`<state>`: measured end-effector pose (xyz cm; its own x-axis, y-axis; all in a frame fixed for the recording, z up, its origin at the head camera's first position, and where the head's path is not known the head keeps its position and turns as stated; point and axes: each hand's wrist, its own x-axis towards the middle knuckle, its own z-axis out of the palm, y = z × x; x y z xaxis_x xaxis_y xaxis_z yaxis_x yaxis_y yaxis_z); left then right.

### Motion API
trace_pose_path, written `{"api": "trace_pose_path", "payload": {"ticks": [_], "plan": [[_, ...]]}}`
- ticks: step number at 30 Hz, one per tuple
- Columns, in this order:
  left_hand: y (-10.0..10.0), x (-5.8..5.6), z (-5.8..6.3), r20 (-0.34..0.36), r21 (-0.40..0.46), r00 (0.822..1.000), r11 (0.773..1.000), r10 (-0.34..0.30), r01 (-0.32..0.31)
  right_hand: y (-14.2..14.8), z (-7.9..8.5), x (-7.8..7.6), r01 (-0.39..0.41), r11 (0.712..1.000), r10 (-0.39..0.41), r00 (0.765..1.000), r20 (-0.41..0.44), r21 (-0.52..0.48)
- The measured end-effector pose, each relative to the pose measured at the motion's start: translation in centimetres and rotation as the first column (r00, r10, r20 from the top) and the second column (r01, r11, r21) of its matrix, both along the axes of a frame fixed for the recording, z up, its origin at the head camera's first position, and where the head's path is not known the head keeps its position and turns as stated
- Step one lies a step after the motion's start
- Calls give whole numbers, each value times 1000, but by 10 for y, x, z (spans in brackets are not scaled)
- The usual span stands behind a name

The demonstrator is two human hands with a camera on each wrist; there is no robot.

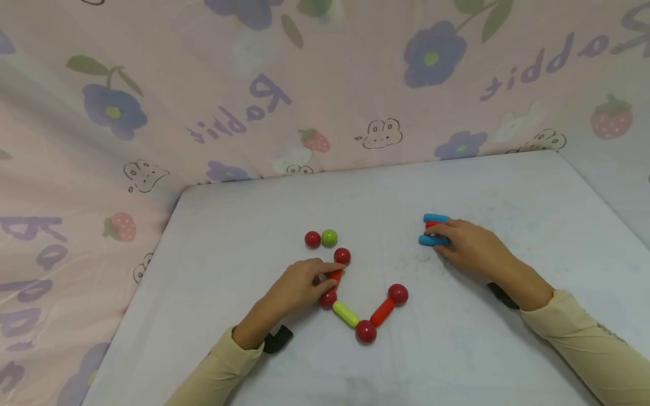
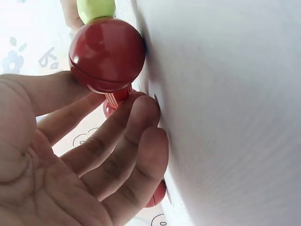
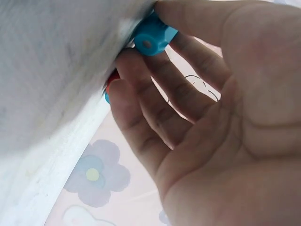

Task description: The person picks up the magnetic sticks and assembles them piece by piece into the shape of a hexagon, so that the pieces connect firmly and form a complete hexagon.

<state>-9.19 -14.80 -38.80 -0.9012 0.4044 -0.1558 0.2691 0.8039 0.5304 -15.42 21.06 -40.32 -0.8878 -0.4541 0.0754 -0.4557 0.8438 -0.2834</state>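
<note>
In the head view my left hand pinches a red rod between thumb and fingers. The rod lies between two red balls, one at its far end and one at its near end. From the near ball a yellow-green rod runs to another red ball, then a red rod leads to a red end ball. My right hand grips the nearer blue rod with thumb and fingers, beside a red rod partly hidden by its fingers.
Another blue rod lies beyond the right fingers. A loose red ball and a green ball sit side by side past the left hand. The white table meets a patterned cloth at its back and left edges.
</note>
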Motion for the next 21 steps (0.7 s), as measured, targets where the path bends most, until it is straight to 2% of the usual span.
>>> {"api": "trace_pose_path", "payload": {"ticks": [8,21], "plan": [[0,1,-2,-27,7,1000,1000,14,-14,1,-1,-1,-9,1000,9,1000,-21,2],[-1,0,2,-4,26,999,998,52,-52,2,0,-1,-18,1000,18,1000,-4,1]]}}
